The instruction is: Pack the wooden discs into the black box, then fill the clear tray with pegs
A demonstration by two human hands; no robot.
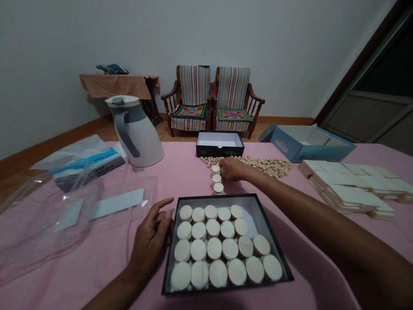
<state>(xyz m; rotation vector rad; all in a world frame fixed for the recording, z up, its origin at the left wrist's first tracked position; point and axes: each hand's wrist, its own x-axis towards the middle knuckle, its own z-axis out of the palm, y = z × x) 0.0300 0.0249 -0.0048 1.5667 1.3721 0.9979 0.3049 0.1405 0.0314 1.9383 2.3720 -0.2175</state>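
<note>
A black-rimmed shallow box [274,254] in front of me holds rows of stacked round wooden discs [214,248], with bare white bottom at its far right corner. My left hand [151,234] rests on the cloth against the box's left side, index finger stretched out, holding nothing. Beyond the box, short stacks of smaller wooden discs [218,188] stand in a line. My right hand [232,169] reaches to the far end of that line, beside a heap of small wooden pieces [266,165]. Its fingers are curled together; what they pinch, if anything, is hidden.
On the pink-covered table [180,172] stand a white jug [142,133], an open black box [220,148] and a blue box [309,146]. Stacked square wooden pieces [351,183] lie at right. Clear plastic containers [74,215] and a blue-and-black package [90,165] are left.
</note>
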